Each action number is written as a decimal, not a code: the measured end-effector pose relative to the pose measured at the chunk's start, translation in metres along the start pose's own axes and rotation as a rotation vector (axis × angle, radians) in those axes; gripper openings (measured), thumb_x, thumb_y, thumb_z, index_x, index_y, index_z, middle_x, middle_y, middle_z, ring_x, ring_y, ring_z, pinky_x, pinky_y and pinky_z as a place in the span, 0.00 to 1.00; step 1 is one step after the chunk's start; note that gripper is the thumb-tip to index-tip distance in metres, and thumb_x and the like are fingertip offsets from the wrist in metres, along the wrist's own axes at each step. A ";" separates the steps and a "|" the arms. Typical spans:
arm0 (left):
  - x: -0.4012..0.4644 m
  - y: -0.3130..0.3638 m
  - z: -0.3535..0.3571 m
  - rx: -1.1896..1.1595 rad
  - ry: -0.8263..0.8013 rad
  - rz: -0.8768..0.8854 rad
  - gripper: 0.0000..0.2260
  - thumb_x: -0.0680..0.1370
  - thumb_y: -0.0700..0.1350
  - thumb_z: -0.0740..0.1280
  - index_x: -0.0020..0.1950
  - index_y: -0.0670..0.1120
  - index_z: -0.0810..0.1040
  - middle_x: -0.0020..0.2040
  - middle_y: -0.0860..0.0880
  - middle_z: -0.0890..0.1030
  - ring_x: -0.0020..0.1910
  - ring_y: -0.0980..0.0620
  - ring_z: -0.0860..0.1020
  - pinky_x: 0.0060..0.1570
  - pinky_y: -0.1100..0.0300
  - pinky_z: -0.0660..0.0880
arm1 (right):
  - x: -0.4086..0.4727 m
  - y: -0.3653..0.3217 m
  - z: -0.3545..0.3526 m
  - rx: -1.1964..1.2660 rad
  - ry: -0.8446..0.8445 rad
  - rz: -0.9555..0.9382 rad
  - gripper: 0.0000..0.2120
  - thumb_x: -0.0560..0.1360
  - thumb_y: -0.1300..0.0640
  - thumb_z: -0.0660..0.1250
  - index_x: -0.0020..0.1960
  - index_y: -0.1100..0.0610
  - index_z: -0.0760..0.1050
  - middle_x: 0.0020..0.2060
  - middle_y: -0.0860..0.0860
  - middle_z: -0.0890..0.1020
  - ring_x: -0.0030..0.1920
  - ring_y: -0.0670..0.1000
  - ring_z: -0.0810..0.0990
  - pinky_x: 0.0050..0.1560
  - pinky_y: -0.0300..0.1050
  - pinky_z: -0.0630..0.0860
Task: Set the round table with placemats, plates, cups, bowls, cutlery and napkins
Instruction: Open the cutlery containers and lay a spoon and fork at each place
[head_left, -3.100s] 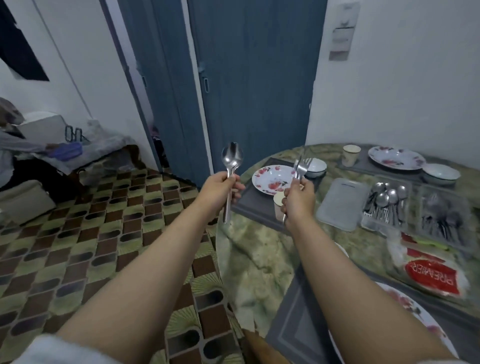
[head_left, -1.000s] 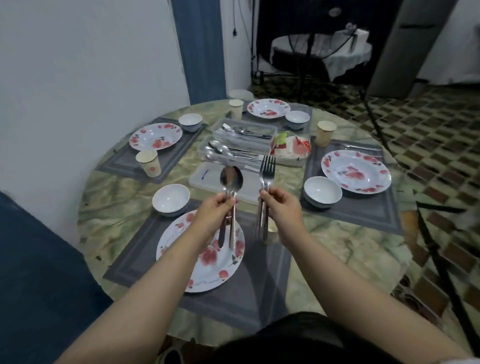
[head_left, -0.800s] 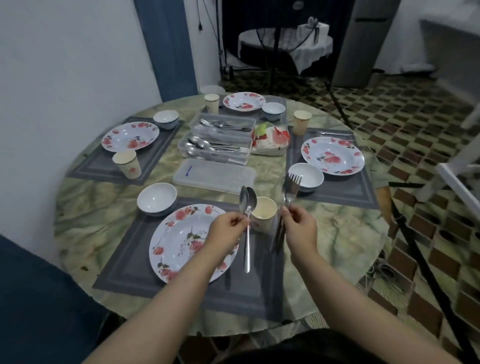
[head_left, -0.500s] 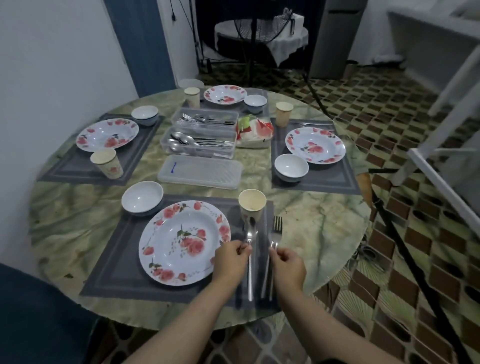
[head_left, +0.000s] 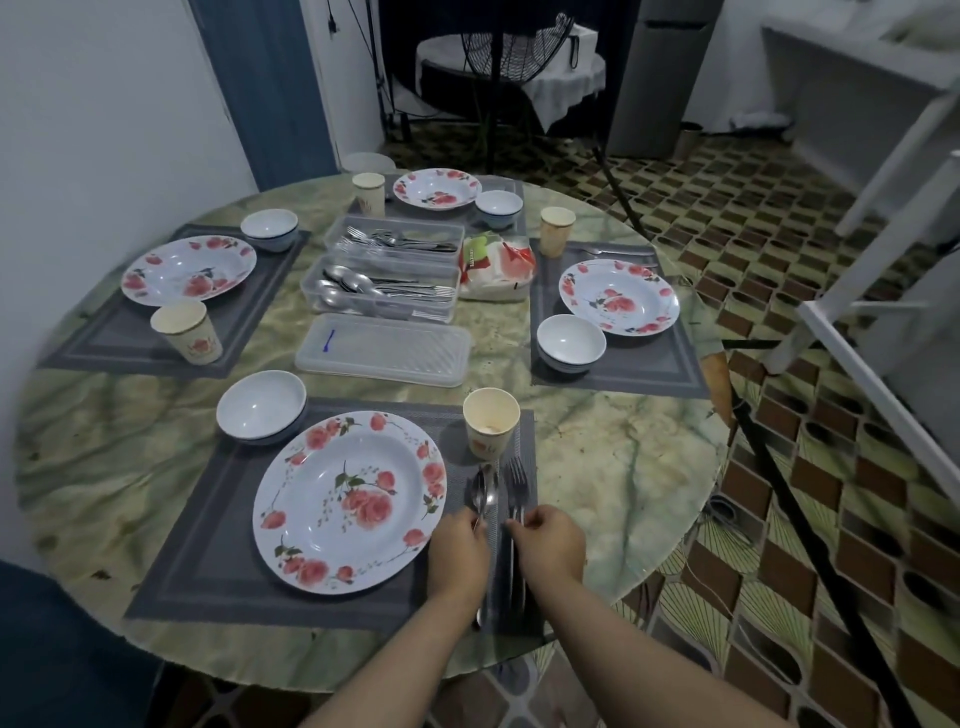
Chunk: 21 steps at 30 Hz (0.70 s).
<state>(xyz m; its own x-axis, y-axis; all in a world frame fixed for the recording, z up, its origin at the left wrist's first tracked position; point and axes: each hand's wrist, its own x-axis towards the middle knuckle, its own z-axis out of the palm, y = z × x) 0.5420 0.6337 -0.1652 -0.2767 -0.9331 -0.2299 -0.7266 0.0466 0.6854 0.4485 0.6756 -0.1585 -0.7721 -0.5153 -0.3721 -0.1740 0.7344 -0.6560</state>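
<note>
Cup just beyond cutlery

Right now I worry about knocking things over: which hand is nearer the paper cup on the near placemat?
Right, though narrowly. The right hand holds the fork almost straight below the cup; the left hand, on the spoon, sits slightly farther left, beside the plate.

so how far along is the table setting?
Done: four grey placemats carry floral plates, white bowls, paper cups; the right setting has cutlery. In hand: left hand grips spoon, right hand grips fork. Left: two settings' cutlery, napkins.
</note>
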 end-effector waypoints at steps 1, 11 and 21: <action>-0.002 -0.001 0.001 0.017 0.015 0.020 0.07 0.81 0.42 0.61 0.49 0.41 0.77 0.46 0.47 0.75 0.43 0.50 0.74 0.43 0.58 0.68 | 0.002 0.000 -0.001 -0.021 -0.003 -0.001 0.11 0.72 0.51 0.73 0.38 0.56 0.76 0.32 0.50 0.79 0.33 0.49 0.76 0.28 0.38 0.64; -0.001 -0.002 0.009 0.140 0.016 0.053 0.06 0.81 0.42 0.60 0.57 0.43 0.72 0.55 0.46 0.74 0.50 0.46 0.76 0.49 0.53 0.73 | 0.007 0.008 -0.006 -0.012 -0.014 -0.052 0.12 0.71 0.51 0.75 0.36 0.55 0.75 0.31 0.48 0.78 0.33 0.48 0.75 0.30 0.39 0.67; 0.005 -0.001 0.012 0.239 -0.004 0.061 0.17 0.82 0.42 0.57 0.71 0.48 0.68 0.58 0.45 0.72 0.52 0.45 0.76 0.50 0.54 0.72 | 0.009 0.014 -0.005 -0.007 -0.057 -0.125 0.13 0.70 0.52 0.75 0.33 0.51 0.72 0.31 0.45 0.77 0.35 0.47 0.76 0.35 0.41 0.70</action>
<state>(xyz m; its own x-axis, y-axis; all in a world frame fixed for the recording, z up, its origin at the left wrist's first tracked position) 0.5341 0.6327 -0.1754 -0.3265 -0.9246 -0.1964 -0.8368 0.1861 0.5150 0.4360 0.6834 -0.1680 -0.7083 -0.6269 -0.3245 -0.2711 0.6660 -0.6950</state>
